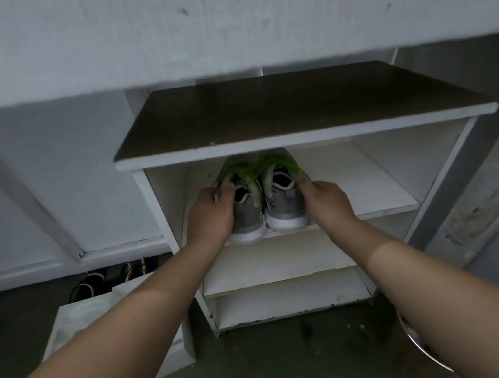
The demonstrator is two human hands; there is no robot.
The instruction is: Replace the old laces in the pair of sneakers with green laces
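Two grey sneakers with white soles stand side by side, heels toward me, on the upper shelf (365, 205) of a white shoe rack. Green laces (242, 169) run through both. My left hand (211, 214) grips the outer side of the left sneaker (246, 219), fingers curled over its collar. My right hand (325, 199) grips the outer side of the right sneaker (285, 206) the same way. The toes of both shoes are hidden under the rack's dark top board (295, 108).
Two lower shelves (280, 265) sit beneath the sneakers. Dark shoes (90, 285) lie on the floor to the left, by a white box (81, 317). A metal bowl's rim (422, 346) shows at the lower right. A pale wall stands behind.
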